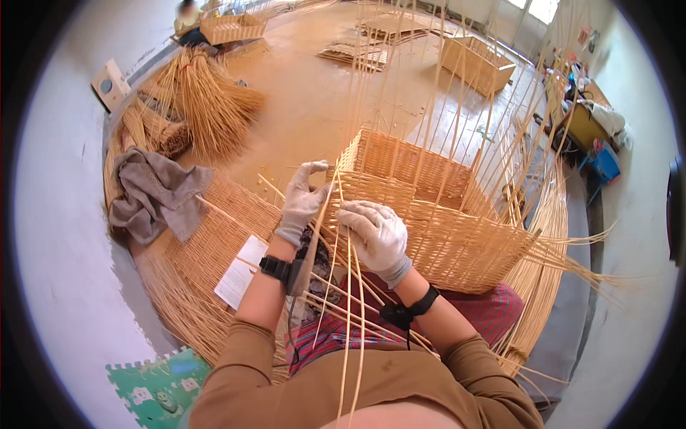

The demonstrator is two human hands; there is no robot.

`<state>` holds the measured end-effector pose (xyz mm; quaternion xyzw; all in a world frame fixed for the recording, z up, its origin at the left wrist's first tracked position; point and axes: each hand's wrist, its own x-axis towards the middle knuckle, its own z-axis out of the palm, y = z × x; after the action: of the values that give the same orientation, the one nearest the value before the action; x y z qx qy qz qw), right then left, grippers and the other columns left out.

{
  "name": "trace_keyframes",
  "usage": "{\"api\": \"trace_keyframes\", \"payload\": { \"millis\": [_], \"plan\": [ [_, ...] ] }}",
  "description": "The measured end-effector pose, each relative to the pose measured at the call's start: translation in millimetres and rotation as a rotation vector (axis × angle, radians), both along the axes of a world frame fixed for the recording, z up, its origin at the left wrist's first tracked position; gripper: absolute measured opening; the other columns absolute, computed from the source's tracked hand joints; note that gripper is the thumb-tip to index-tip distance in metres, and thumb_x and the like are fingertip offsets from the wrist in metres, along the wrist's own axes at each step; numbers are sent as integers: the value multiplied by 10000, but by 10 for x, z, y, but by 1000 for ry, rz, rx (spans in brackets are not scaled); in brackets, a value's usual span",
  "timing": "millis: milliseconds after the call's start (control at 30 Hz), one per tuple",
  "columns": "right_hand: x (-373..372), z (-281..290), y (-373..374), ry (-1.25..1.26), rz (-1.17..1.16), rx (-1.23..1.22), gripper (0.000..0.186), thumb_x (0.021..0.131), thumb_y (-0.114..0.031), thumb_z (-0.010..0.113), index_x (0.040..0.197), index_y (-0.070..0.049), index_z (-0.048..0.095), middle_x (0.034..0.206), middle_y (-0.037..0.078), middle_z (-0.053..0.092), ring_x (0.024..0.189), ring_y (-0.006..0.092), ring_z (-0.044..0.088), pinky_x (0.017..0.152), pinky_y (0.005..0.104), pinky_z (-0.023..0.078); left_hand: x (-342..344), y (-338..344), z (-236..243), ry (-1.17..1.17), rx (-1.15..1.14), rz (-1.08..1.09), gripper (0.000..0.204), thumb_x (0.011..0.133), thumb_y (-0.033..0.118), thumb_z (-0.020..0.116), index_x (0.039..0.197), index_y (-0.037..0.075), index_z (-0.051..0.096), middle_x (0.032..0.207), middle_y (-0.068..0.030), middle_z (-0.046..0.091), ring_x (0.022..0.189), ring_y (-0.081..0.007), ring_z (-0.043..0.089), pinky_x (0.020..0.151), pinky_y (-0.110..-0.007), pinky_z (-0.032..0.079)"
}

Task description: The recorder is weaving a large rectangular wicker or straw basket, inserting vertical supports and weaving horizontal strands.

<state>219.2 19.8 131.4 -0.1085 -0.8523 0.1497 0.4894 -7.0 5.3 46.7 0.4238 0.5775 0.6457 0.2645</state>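
Observation:
A rectangular wicker basket with tall upright stakes rests tilted across my lap. At its near left corner my left hand, in a pale work glove, has its fingers bent round a wicker rod at the weave's edge. Close beside it my right hand, gloved too, is closed with its fingertips on long wicker rods that hang down over my lap. A long, narrow blurred strip runs from the corner past my left wrist; its kind cannot be made out. The rods hide part of the left thumb's contact.
Bundled wicker and a grey cloth lie to the left, by a flat woven panel. Long loose rods lie along the right. A finished-looking box basket stands farther back. Another person sits at far left.

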Motion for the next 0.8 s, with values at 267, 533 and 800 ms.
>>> {"api": "trace_keyframes", "payload": {
  "millis": [267,533,800],
  "plan": [
    [-542,113,318,-94,483,9,328,862,-299,789,1124,-110,734,1099,102,737,1104,332,700,1011,468,537,-62,60,101,135,377,-246,318,977,-30,693,1286,21,644,1243,-61,707,1028,-113,654,879,-259,566],
    [-974,-285,224,1,307,-229,196,903,-245,753,1019,-88,771,948,161,735,956,384,695,868,461,538,-166,82,-22,-342,195,-269,190,1064,75,584,1237,13,632,1131,-35,639,1034,-137,642,903,-270,566],
    [-1110,-265,61,-147,200,-173,222,902,-294,743,941,-88,671,870,138,686,917,376,681,839,474,517,-90,165,-342,-579,306,-209,361,979,53,685,1332,23,612,1219,-64,610,1084,-149,622,892,-289,565]
  ]
}}
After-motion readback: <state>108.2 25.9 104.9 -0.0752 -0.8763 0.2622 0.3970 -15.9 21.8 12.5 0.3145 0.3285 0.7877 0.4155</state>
